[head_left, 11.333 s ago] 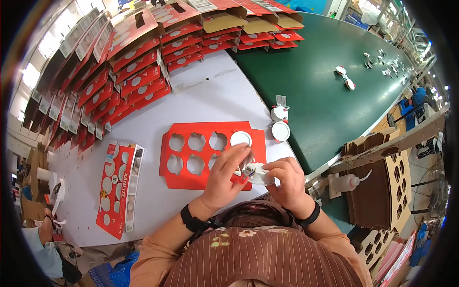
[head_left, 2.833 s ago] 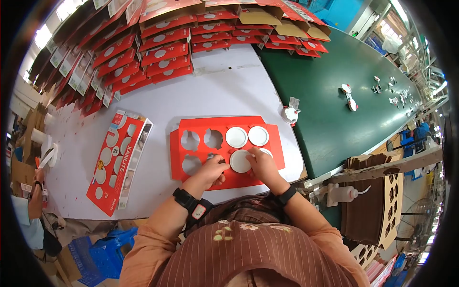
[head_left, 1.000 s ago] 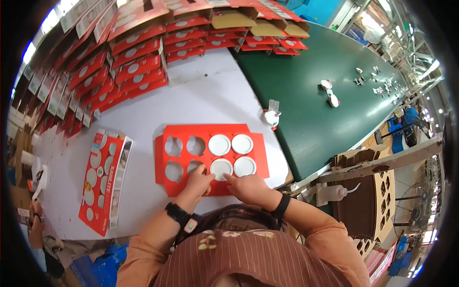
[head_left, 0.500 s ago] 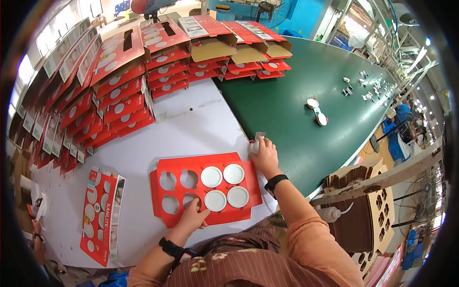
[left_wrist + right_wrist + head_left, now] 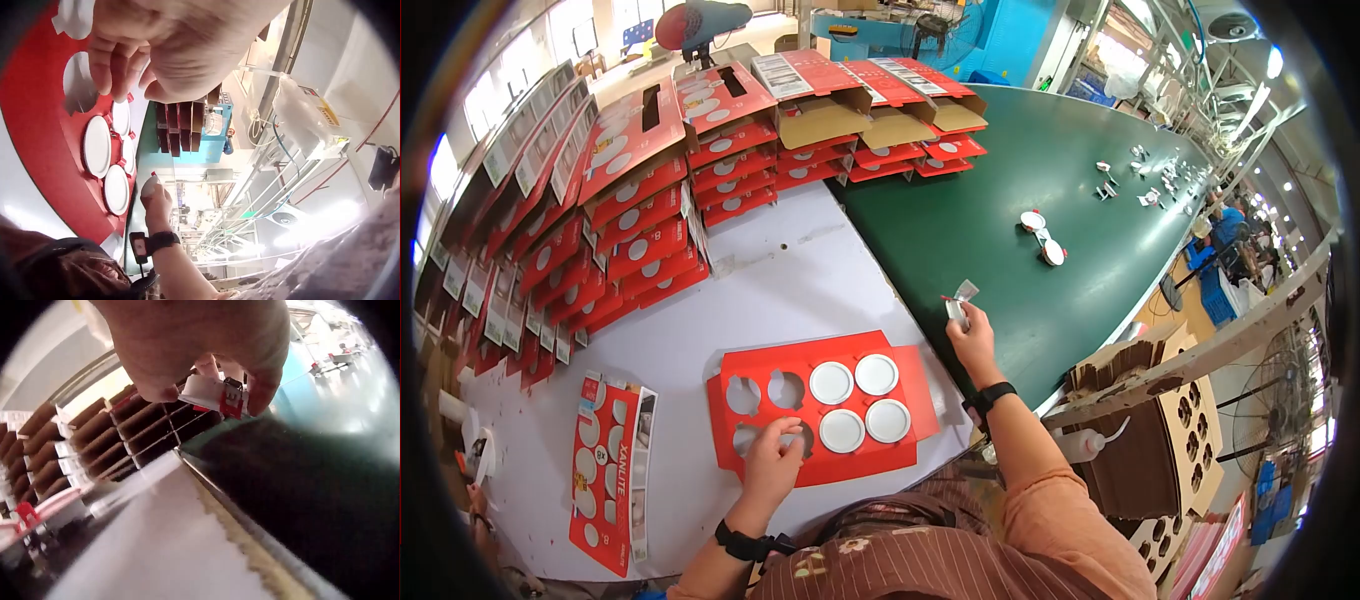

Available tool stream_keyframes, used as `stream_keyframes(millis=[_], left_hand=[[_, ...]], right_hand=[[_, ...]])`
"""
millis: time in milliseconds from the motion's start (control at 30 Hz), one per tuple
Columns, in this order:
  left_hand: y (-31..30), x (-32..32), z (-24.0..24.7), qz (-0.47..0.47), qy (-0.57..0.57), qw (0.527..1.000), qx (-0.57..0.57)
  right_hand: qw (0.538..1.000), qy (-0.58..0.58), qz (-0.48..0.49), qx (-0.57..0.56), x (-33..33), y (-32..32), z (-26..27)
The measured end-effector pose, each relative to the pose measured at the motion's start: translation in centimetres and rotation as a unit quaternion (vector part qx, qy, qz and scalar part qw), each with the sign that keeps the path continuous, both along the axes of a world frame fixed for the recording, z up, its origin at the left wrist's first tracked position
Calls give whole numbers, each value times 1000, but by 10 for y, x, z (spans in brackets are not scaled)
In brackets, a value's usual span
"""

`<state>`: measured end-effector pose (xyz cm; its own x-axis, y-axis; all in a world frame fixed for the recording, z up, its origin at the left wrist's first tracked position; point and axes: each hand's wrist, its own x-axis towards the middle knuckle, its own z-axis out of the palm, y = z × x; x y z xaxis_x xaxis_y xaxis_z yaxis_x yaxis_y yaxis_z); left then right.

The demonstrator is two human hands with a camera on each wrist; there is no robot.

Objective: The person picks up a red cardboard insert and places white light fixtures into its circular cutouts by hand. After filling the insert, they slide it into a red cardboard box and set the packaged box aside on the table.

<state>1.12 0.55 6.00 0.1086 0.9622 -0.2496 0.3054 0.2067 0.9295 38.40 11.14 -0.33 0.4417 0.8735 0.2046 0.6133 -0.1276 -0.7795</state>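
On the pale table lies a red card (image 5: 865, 462) with two rows of round cutouts. Four white discs (image 5: 831, 383) fill the cutouts on its right half; those on the left half are empty. My left hand (image 5: 772, 468) hovers at a lower cutout, and the left wrist view shows that hand (image 5: 181, 50) with fingers loosely bent and nothing in them. Beyond the card's right end, my right hand (image 5: 974, 348) holds a white round piece (image 5: 957, 312) over the green surface's edge. In the right wrist view, thumb and fingers pinch this white piece (image 5: 203, 392) with its red clip.
A printed red box (image 5: 605, 470) stands left of the card. Stacked red cartons (image 5: 645, 245) line the table's back left. Two joined white discs (image 5: 1052, 252) and several small pieces lie on the green surface (image 5: 940, 210). Brown cardboard (image 5: 1135, 450) and a bottle (image 5: 1082, 445) are at right.
Earlier the card held fewer discs. Since half a second ago, my right hand has lifted the white piece from the table's edge over the green surface; my left hand has shifted slightly left across the card.
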Motion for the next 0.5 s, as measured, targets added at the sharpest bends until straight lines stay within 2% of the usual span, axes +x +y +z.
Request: stream_keyframes(millis=[33,67,100,133,167,200,233,267,300,367,433,500], left_hand=[[1,3,1,0,-1,1000,1],[3,8,2,-8,-23,999,22],[4,13,3,-14,-45,998,41],[5,19,6,-8,-44,998,40],[8,26,11,-43,-43,991,121],[11,33,17,-76,-40,976,200],[11,41,31,-94,-30,971,216],[12,52,42,-104,-88,965,225],[13,57,50,-116,-85,953,267],[8,65,73,-110,-78,948,290],[-1,69,90,-142,-43,916,373],[-10,70,98,-139,-41,914,379]], right_hand=[[984,177,-19,-28,-7,-3,15],[962,270,32,-5,-10,-14,31],[962,270,35,-7,-21,-24,50],[911,397,109,22,-33,-35,63],[836,516,180,48,-44,-47,76],[814,532,231,40,-55,-60,90],[787,547,283,31,-64,-72,102],[773,554,309,11,-71,-82,109],[768,558,315,3,-80,-92,118],[698,604,385,-4,-91,-109,129],[687,621,376,-24,-91,-118,121],[624,673,395,-49,-93,-124,121]])
